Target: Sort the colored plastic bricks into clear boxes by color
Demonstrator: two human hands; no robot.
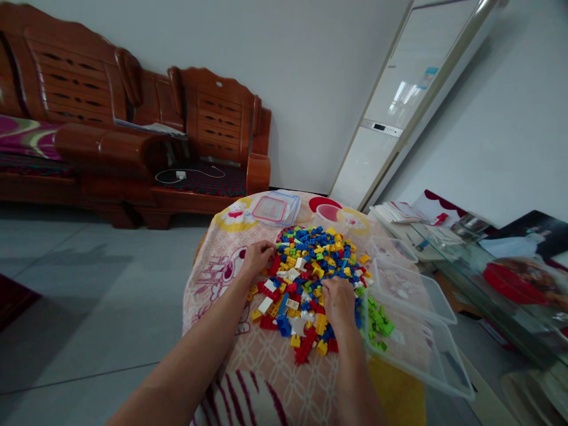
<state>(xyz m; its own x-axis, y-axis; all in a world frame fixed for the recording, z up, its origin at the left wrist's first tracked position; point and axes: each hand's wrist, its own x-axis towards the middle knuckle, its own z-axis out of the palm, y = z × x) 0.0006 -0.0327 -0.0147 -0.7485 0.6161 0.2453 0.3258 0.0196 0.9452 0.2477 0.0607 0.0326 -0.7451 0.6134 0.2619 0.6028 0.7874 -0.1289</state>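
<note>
A heap of toy building bricks (293, 273) in red, blue, yellow, white and green spreads over the round table's patterned cloth (261, 355). At the heap's left edge is my left hand (258, 258), its fingers bent together near a few green and red bricks. My right hand (338, 299) lies over the right part of the heap with its fingers curled in. What either hand pinches, if anything, is too small or hidden to make out. Right of my right hand, a clear plastic box (426, 355) holds several light green bricks (378, 322) at its near left end.
Two more clear boxes (437, 302) stand behind the first along the table's right side. Stacked lids (270, 209) and a round clear container (329, 213) sit at the far edge. A glass-topped table (470, 272) with clutter is at right; a wooden sofa (217, 130) stands behind.
</note>
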